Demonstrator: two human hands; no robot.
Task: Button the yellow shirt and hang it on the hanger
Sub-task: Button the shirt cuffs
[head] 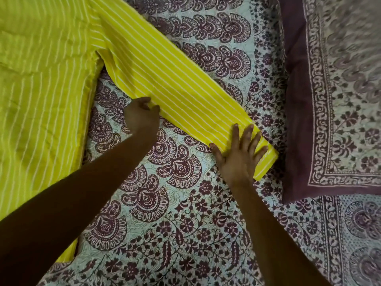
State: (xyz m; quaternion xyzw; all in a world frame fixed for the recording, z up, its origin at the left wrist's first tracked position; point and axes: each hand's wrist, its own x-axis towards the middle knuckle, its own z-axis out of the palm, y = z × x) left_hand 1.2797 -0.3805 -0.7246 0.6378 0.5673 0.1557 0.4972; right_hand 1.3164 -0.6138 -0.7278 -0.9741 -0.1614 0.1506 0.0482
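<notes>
Head view: yellow shirt (41, 89) lies spread on the bedspread (185, 223), its sleeve (175, 85) under both hands, left hand (142, 116) pinching the edge, right hand (240, 155) flat and released on the cuff; likely smoothing before buttoning, no hanger visible.

Both forearms bare, extended forward from the lower frame edge. Left hand (141, 118): knuckles up, fingers curled inward, thumb and fingertips closed in a pinch grip on fabric at the far side of the hand. Right hand (239, 155): palm down, flat, fingers spread and straight, thumb splayed to its left. Hands apart, left set farther forward than right.
</notes>
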